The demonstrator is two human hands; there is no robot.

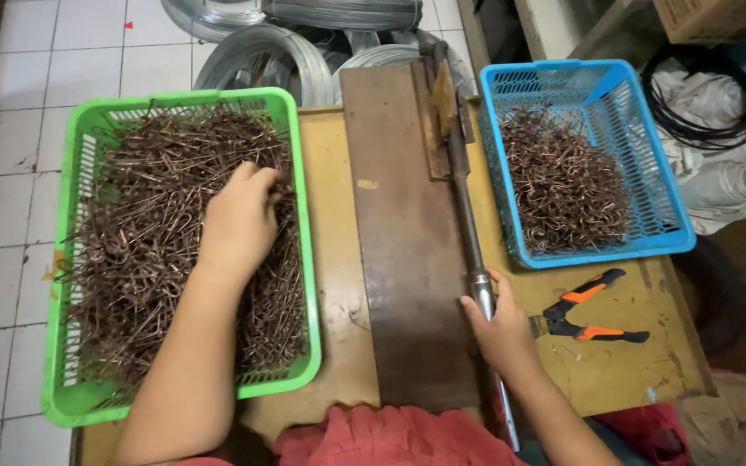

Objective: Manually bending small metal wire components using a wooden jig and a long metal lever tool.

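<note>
Bent copper wire pieces (144,250) piled in green basket (75,259), left on surface (334,216). Left hand (239,220) buried in pile, fingers curled into wires; grip unclear. Right hand (498,328) wrapped tight round metal lever handle (472,250) of cutter board (403,250). Blue basket (641,155) of curled wire, orange-black pliers (593,311) right.

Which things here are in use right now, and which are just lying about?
In use:
left hand reaching into the bent wire pieces in the green basket
right hand gripping the lever handle over the metal plate

Lying about:
blue basket of curled wire
orange-handled pliers
wire coils
</note>
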